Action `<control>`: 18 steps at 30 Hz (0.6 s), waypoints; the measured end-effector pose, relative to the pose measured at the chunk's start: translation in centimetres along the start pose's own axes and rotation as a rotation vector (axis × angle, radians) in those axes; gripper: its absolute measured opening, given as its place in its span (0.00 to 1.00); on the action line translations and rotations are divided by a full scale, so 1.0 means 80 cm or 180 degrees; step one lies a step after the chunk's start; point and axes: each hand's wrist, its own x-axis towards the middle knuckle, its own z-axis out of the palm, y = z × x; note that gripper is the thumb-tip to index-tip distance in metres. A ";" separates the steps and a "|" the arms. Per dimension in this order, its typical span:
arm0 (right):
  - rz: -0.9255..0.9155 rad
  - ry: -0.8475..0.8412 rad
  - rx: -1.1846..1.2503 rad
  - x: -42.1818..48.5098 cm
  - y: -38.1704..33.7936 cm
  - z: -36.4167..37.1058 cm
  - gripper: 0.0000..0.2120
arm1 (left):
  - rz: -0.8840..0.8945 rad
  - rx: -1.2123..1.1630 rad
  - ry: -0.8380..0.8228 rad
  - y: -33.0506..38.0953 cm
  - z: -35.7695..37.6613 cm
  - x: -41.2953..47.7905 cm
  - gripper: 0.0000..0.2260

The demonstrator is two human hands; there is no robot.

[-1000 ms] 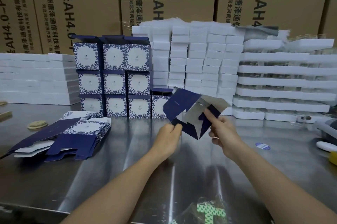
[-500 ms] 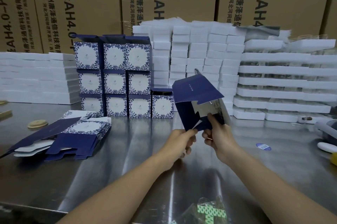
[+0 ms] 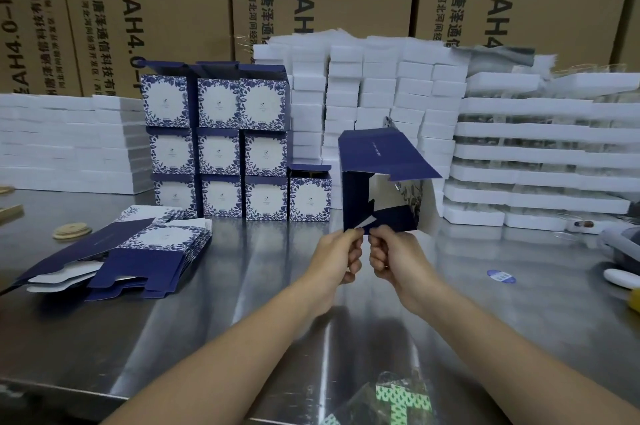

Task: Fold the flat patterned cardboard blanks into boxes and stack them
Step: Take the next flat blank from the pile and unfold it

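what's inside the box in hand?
Half-folded box: through its open end only white inner cardboard and a patterned panel show. No contents visible; the blue flaps hide the rest.

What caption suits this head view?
Left hand and right hand pinch the lower flaps of a half-folded navy patterned cardboard box above a steel table.

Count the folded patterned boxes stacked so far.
10: nine in a three-by-three block, a single box on the table at its right. Others may hide behind. Unfinished box excluded.

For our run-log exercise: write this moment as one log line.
phase: folding flaps; left hand: pinches half-formed box; right hand: pinches it too; folded boxes: stacked behind; flat blanks: piled left
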 end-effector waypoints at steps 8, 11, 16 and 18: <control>0.0135 0.0128 -0.0169 -0.005 -0.003 0.001 0.12 | -0.0017 -0.0002 0.0111 -0.002 -0.001 0.004 0.14; 0.0161 0.0169 -0.0144 -0.006 -0.004 0.002 0.13 | -0.0036 -0.0040 0.0164 -0.001 -0.002 0.006 0.14; 0.0120 0.0266 0.0071 -0.003 -0.003 0.001 0.13 | -0.0128 -0.0093 0.0200 -0.001 -0.005 0.004 0.15; 0.0082 0.0269 0.0082 -0.002 -0.003 0.002 0.13 | -0.0202 -0.0117 0.0220 -0.001 -0.005 0.003 0.15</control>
